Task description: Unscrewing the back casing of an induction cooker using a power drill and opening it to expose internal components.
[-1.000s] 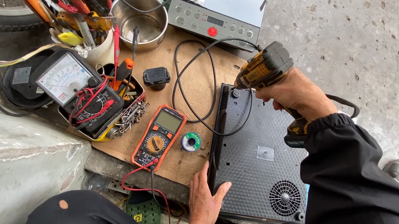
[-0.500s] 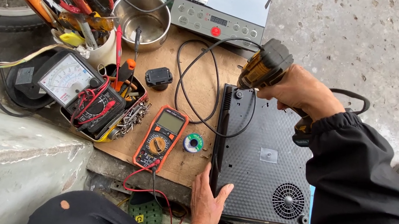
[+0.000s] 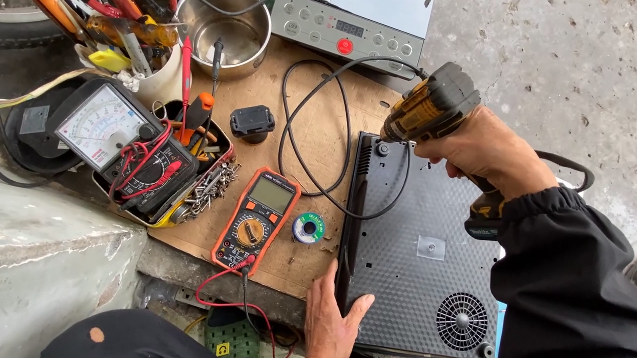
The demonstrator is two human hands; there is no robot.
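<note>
Seen from the head camera, your right hand (image 3: 487, 149) is closed around the grip of a yellow-and-black cordless screwdriver (image 3: 432, 108), its nose pressed down on the top-left corner of a black plastic appliance casing (image 3: 417, 254) that lies bottom-up, fan grille showing, on the brown cardboard-covered counter (image 3: 317, 132). Your left hand (image 3: 332, 319) lies flat and open against the casing's near-left edge, steadying it without gripping. The casing looks stiff but light enough to skid, so the pressing palm at its edge seems the right hold; the screwdriver looks compact and weighty, best held by its handle as now. Just left of the casing sit an orange digital multimeter (image 3: 258, 219) with red and black leads and a small spool of solder wire (image 3: 309, 227). Farther left, a grey analogue meter (image 3: 101, 123) rests beside a tin of screws (image 3: 206, 187). A steel bowl (image 3: 224, 23) and a silver appliance control panel (image 3: 346, 34) stand beyond.
</note>
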